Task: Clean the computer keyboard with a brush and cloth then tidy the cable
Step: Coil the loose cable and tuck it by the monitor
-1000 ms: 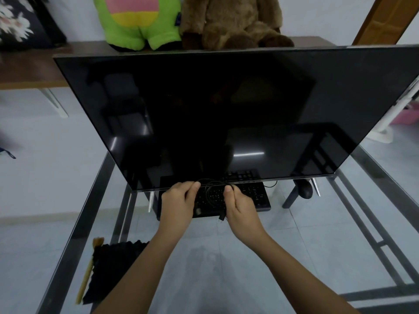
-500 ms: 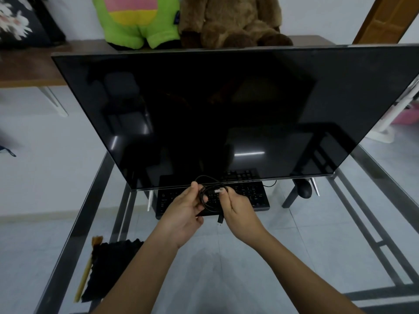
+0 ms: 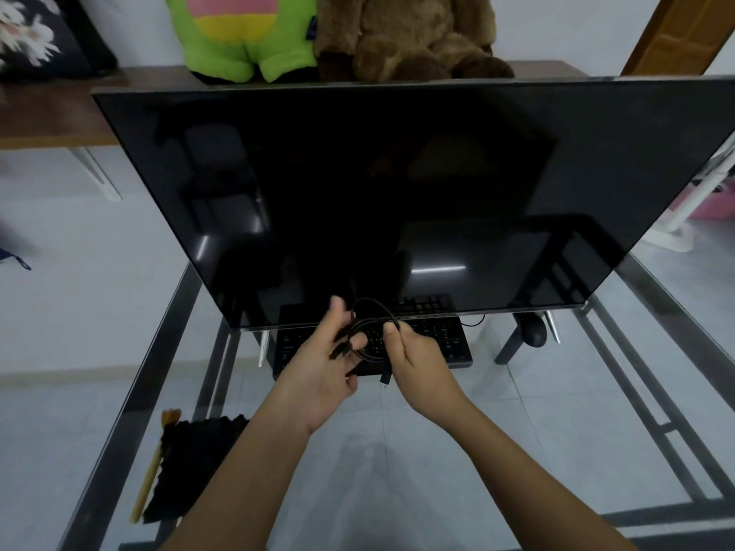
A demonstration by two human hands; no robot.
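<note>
The keyboard [image 3: 449, 346] is mostly hidden. Its far rows sit under the lower edge of a big dark monitor [image 3: 397, 192], and 2 hands cover its middle, so only its ends show. The fingers of the left hand [image 3: 324, 375] are blurred.

Left of the keyboard and nearer the person, a brush [image 3: 149, 477] with a pale handle lies beside a black cloth [image 3: 191, 467] on the glass counter [image 3: 517, 423].

Above the keyboard's middle, the cable [image 3: 374, 332] is wound into a small coil between the hands. The left hand grasps the coil's left side, with strands running between its curled fingers and the thumb raised. The right hand [image 3: 421, 363] pinches the coil's right side between thumb and forefinger, and the plug [image 3: 385, 377] dangles over the keyboard's near edge.

Right of the keyboard a black mouse [image 3: 534, 330] rests near the monitor's foot. Beyond the keyboard, behind the monitor, sit a green plush toy [image 3: 238, 37] and a brown plush toy [image 3: 405, 37].
</note>
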